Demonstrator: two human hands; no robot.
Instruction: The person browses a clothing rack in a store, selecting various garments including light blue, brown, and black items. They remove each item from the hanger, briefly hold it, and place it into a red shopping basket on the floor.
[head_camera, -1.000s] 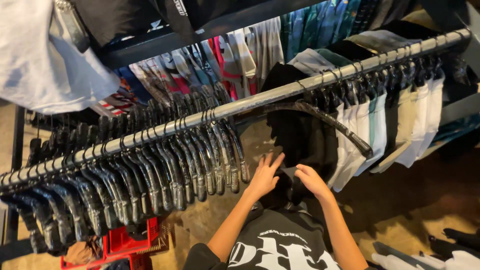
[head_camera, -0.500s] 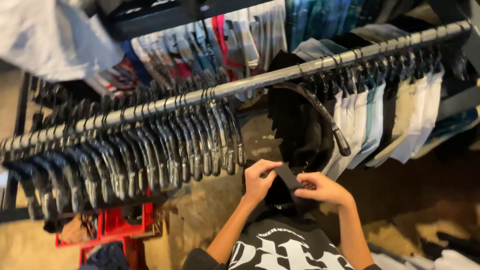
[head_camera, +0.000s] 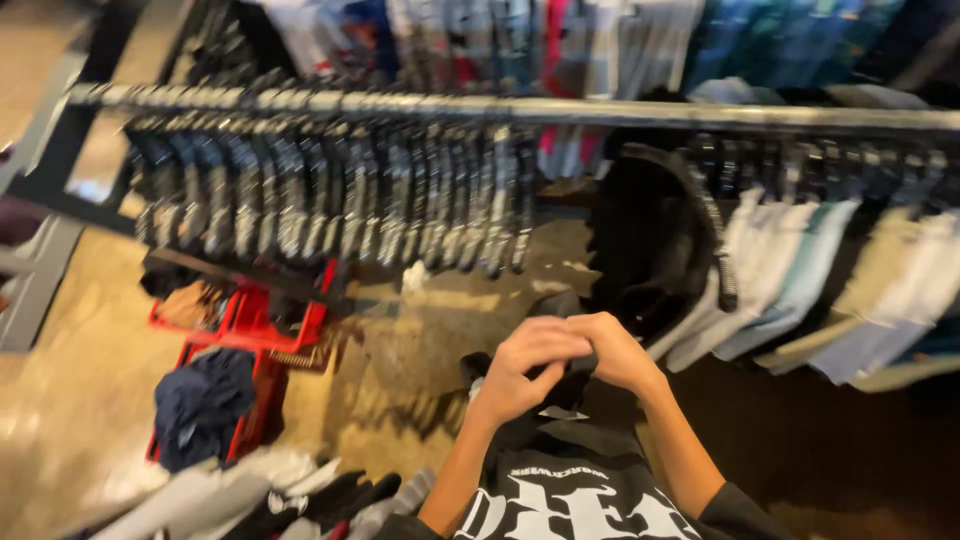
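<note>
My left hand and my right hand meet low in the middle of the view, both pinching the top edge of a black garment with white print that hangs down toward me. Just above them a black garment on a black hanger hangs from the metal clothes rail. The fingertips are partly hidden in the dark fabric.
A long row of empty black hangers fills the rail's left half. Pale shirts hang on the right. A red basket with dark cloth sits on the tan floor at left, beside a heap of clothes.
My hands have come down from the hanging black garment and closed together on the printed garment's top edge. The view has swung left and down, showing the red basket and floor.
</note>
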